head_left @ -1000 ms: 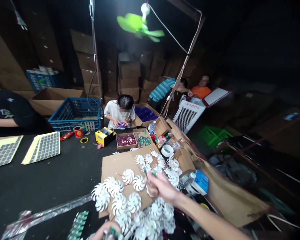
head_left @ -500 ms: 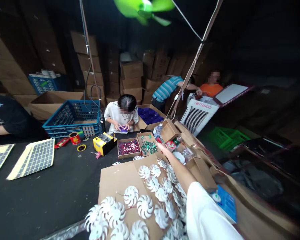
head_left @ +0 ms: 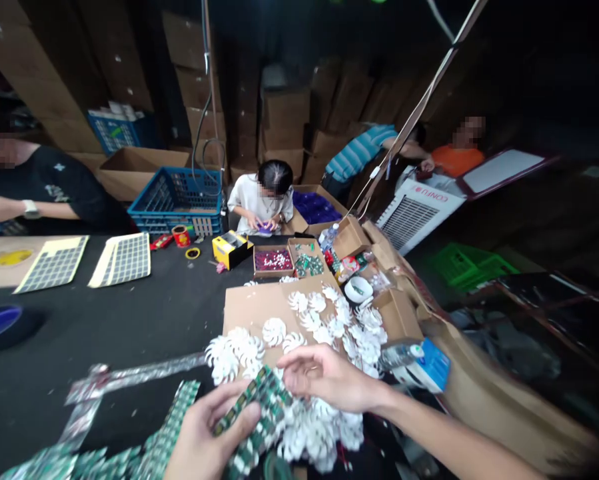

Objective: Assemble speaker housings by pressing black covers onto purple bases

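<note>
My left hand (head_left: pixel 212 427) is closed on a green circuit board panel (head_left: pixel 264 417), thumb across its face and fingers behind. My right hand (head_left: pixel 324 377) is at the panel's upper right edge with fingers curled together; whatever is between them is hidden. Beneath and beyond both hands, white fan impellers (head_left: pixel 312 433) lie piled on a cardboard sheet (head_left: pixel 244 300). At the lower left, more green circuit board panels (head_left: pixel 164 433) lie in an overlapping row on the black table (head_left: pixel 144 340).
Across the table are a box of red wires (head_left: pixel 273 260), a box of small green boards (head_left: pixel 306 260) and a yellow box (head_left: pixel 229 250). To the right, a plastic bottle (head_left: pixel 399 355) lies by a blue box (head_left: pixel 432 367). A co-worker (head_left: pixel 264 200) sits opposite handling a purple piece.
My right arm has drawn back from the small-board box to the panel. My left hand and the panel have come into view. The camera has tilted down and turned left.
</note>
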The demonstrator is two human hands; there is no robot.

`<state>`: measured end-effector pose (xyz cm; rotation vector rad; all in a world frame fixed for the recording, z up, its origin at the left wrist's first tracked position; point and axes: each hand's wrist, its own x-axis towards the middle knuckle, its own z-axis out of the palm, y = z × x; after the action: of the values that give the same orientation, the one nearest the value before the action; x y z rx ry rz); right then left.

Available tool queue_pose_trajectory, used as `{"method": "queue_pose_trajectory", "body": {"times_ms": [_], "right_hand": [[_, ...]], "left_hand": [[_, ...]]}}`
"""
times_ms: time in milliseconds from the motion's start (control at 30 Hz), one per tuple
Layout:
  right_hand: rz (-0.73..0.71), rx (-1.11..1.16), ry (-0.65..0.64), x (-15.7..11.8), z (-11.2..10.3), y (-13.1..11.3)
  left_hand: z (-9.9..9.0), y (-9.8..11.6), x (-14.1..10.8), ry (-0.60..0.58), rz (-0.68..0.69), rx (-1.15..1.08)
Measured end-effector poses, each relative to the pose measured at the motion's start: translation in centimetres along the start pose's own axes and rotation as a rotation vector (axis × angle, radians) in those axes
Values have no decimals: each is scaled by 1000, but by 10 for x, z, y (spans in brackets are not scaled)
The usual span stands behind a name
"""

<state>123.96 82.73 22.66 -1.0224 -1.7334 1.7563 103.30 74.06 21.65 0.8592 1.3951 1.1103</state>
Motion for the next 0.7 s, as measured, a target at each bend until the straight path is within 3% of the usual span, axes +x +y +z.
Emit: {"method": "queue_pose_trajectory", "body": {"times_ms": [67,167,333,500,700], "right_hand": [[-18,46,-56,-32,31,-12],[60,151,-67,-61,55,-30],[149,307,-184,-89,77,-37],[90,411,-308,-117,98,-38],[-120,-121,40,-148,117,-58]], "left_hand": [[-3,15,-21,-116,45,84],[-9,26,-55,-207,111,161],[-25,15,-100,-210,176,174],[-34,8,-126,-312,143,6],[-33,18,-148,-149,279,197]]}}
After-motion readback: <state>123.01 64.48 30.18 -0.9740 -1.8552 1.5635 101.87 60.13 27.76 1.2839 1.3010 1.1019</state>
